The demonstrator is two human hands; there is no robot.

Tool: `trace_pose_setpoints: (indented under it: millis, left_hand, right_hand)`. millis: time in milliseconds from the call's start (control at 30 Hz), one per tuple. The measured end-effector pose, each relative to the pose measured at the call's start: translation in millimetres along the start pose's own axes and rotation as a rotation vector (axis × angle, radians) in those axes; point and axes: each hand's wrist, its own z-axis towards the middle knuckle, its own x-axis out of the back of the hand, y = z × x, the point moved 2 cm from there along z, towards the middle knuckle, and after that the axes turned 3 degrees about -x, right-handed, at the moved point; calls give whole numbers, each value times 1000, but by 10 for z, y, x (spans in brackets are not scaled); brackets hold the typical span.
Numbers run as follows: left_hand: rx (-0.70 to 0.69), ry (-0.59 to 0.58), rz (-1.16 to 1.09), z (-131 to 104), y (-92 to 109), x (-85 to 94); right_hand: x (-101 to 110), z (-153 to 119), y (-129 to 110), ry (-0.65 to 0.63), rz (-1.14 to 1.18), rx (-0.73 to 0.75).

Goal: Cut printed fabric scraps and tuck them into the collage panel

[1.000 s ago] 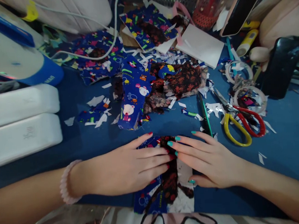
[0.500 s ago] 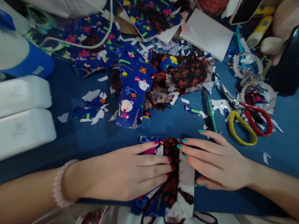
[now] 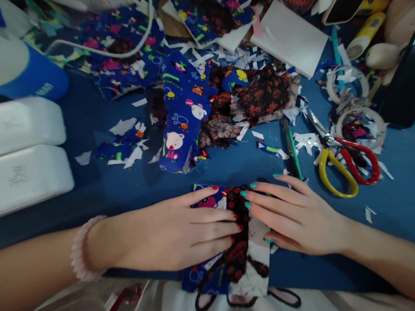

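A card covered with pieces of cloth (image 3: pixel 238 262) lies at the table's near edge, blue print on the left, a dark red-flowered strip in the middle and bare white on the right. My left hand (image 3: pixel 163 236) rests flat across its left half, fingers stretched out, red-nailed fingertips on the dark strip. From the right, my right hand (image 3: pixel 293 216) lies with fingers spread, its green-nailed tips on the strip's upper right edge. Nothing is gripped in either hand. The hands hide much of the card's middle.
Scissors (image 3: pixel 339 158) with red and yellow handles lie to the right, beside a green pen-like tool (image 3: pixel 292 152) and tape rolls (image 3: pixel 361 128). Ahead are a blue printed cloth piece (image 3: pixel 183 114), dark floral cloth (image 3: pixel 265 97) and paper scraps. White boxes (image 3: pixel 24 175) stand left.
My right hand has shifted slightly left and up, its fingertips further onto the dark strip. My left hand stays flat on the card. The whole view has moved a little.
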Motion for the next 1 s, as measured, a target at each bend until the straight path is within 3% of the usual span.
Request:
trace_pose_setpoints:
  millis: [233, 467, 1000]
  left_hand:
    - [13, 32, -1, 1, -20, 7]
    - [203, 62, -32, -26, -36, -8]
    - [186, 22, -60, -27, -54, -23]
  right_hand:
    - [-73, -37, -4, -43, -50, -127]
    - [-105, -58, -25, -38, -112, -160]
    - [-83, -22, -6, -49, -141, -191]
